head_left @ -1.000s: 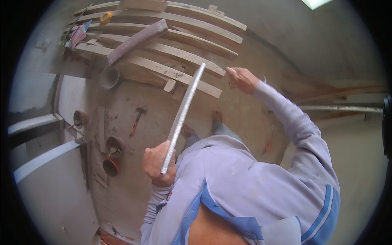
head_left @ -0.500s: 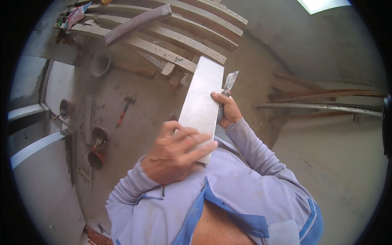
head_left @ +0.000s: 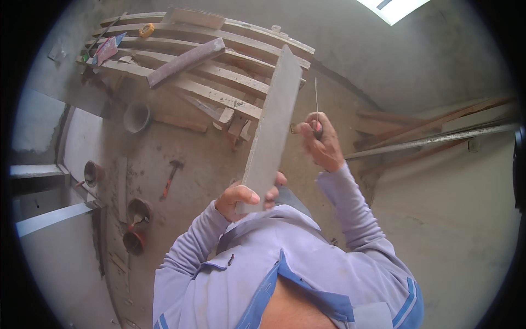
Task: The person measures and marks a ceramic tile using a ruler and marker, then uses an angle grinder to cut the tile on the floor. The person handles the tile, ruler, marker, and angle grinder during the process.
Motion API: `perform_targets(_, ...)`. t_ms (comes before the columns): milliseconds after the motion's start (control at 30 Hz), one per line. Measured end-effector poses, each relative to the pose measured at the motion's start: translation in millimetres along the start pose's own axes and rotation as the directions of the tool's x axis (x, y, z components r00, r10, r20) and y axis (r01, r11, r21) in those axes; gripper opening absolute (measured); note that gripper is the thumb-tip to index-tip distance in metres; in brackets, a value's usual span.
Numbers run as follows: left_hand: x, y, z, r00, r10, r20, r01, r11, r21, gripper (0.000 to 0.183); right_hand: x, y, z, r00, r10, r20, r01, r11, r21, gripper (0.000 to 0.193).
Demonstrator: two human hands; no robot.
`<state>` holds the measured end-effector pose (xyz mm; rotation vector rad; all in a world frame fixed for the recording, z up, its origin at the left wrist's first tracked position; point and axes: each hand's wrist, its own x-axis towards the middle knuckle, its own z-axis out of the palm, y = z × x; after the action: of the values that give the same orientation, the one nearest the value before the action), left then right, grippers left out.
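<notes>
A long, narrow pale grey tile (head_left: pixel 274 123) slants up and away in front of me, its rough edge along the left. My left hand (head_left: pixel 245 198) grips its near end, thumb on the face and fingers round the right edge. To the right of the tile, apart from it, my right hand (head_left: pixel 323 141) is closed round the dark handle of a putty knife (head_left: pixel 316 98). The blade points upward and shows edge-on as a thin line.
A slatted wooden pallet (head_left: pixel 230 82) stands ahead, bearing a purplish bar (head_left: pixel 186 61) and a yellow tape measure (head_left: pixel 146 30). On the floor at left lie a hammer (head_left: pixel 172 180) and several buckets (head_left: pixel 137 117). Wooden boards and a metal pole (head_left: pixel 433 143) lean at right.
My left hand has gone from lying across the tile to gripping its near end, and the tile has turned. My right hand has let go of the tile and moved right with the putty knife.
</notes>
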<state>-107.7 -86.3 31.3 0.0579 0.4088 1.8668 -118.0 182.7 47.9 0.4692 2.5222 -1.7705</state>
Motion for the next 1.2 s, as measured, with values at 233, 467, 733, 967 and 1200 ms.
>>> perform_targets(233,1.5,21.8,10.4,0.887,0.318,-0.336,0.081,0.610,0.789,0.120,-56.8,-63.3,-19.7,0.815,-0.318,0.484,0.549,0.691,-0.471,0.042)
perform_targets(467,1.2,-24.8,42.5,0.831,0.332,-0.445,0.196,0.575,0.794,0.121,48.8,-14.2,-74.1,0.905,-0.146,0.399,0.397,0.623,-0.674,0.042)
perform_targets(733,-54.6,-92.6,25.4,0.891,0.289,-0.351,-0.236,0.954,0.187,0.088,123.1,45.1,-97.7,0.974,-0.132,0.184,0.208,0.843,-0.496,0.052)
perform_targets(967,-91.8,-39.6,-8.3,0.813,0.484,-0.324,-0.491,0.869,0.066,0.096,125.7,95.5,33.2,0.952,-0.298,0.076,0.302,0.863,-0.405,0.064)
perform_targets(1200,-180.9,34.8,-90.6,0.721,0.554,-0.416,-0.643,0.758,-0.105,0.102,122.1,104.0,86.2,0.938,-0.271,-0.218,0.052,0.729,-0.683,0.067)
